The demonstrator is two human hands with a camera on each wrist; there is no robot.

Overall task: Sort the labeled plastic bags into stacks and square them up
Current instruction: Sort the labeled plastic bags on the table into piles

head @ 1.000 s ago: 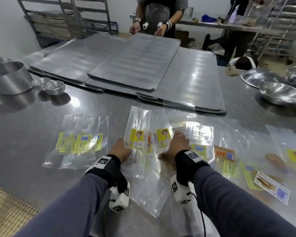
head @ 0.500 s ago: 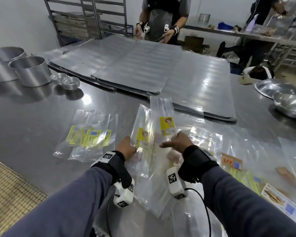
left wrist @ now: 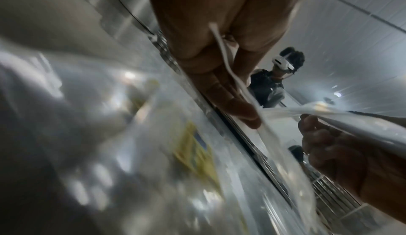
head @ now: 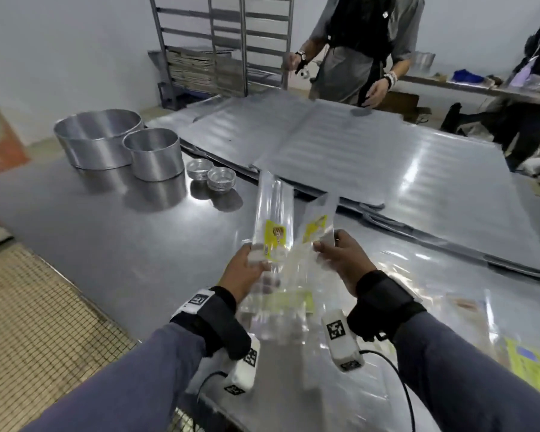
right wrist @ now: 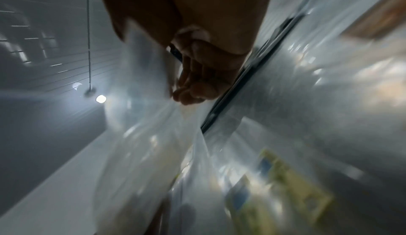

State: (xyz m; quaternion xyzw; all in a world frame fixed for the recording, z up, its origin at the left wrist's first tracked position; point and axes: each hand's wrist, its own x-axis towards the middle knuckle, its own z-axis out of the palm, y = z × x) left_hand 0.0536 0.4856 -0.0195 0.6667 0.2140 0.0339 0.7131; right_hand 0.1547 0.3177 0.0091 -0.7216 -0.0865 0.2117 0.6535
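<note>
Both hands hold clear plastic bags upright above the steel table (head: 113, 244). My left hand (head: 247, 269) grips a long clear bag with a yellow label (head: 273, 219); in the left wrist view its fingers (left wrist: 230, 103) pinch the bag's thin edge (left wrist: 222, 47). My right hand (head: 337, 257) grips a second yellow-labelled bag (head: 317, 222), tilted toward the first. In the right wrist view the curled fingers (right wrist: 197, 89) hold blurred clear plastic (right wrist: 158, 134). More labelled bags (head: 524, 366) lie flat on the table at the lower right, and one (head: 287, 300) lies under my hands.
Two round metal pans (head: 150, 151) and small stacked foil tins (head: 212, 176) stand at the left back. Large grey sheets (head: 371, 157) cover the table's far half. Another person (head: 356, 42) stands across the table. A metal rack (head: 219, 48) stands behind, and a woven mat (head: 38, 307) lies at the left.
Both hands have lifted the two yellow-labelled bags off the table and hold them up, tops pointing away. The head view has swung left, so the left stack of bags is out of sight.
</note>
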